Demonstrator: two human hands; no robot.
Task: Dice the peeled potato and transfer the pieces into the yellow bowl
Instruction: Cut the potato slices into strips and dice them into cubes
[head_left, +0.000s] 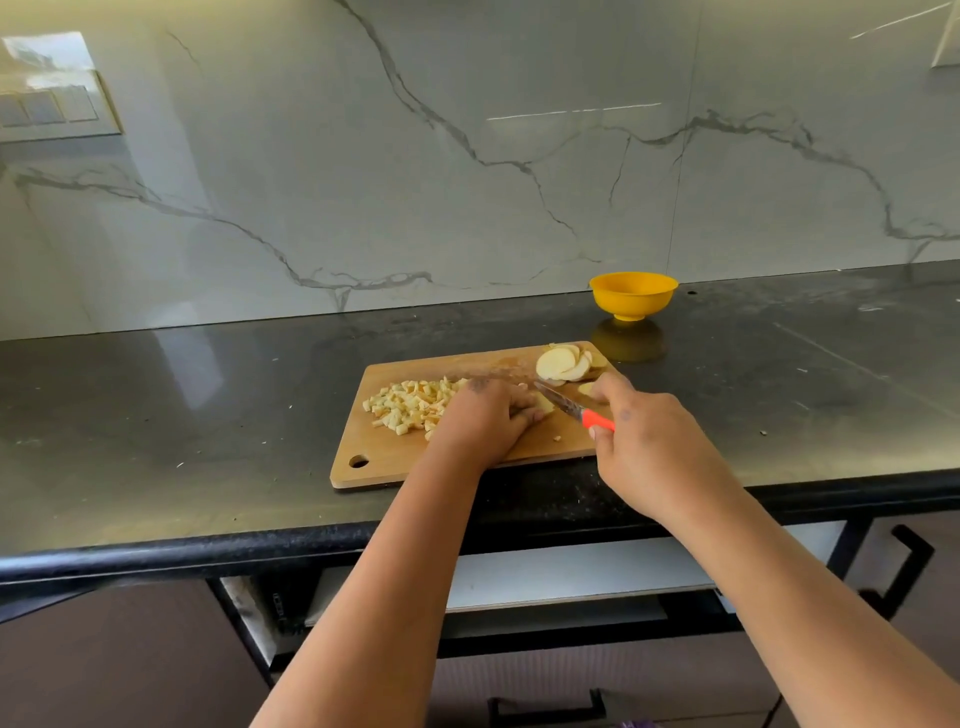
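Left hand (485, 415) fingers curl down, pinning a potato piece (543, 402) on the board (467, 457), frame centre; right hand (631, 423) grips the knife (569, 405). Best keep fingertips tucked back, short even strokes. Slices (563, 362) wait upper right of the board, dice (410, 405) lie left; the bowl (632, 296) sits beyond on the bench (208, 405).

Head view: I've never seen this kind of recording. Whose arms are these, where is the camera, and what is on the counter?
There is no machine here. The camera sits on a person's head and looks down at their own two hands. On the dark counter lies a wooden board. The left hand presses a potato piece down on it. The right hand grips a knife with an orange handle. Diced cubes lie on the board's left part, uncut slices at its far right corner. The yellow bowl stands behind the board.
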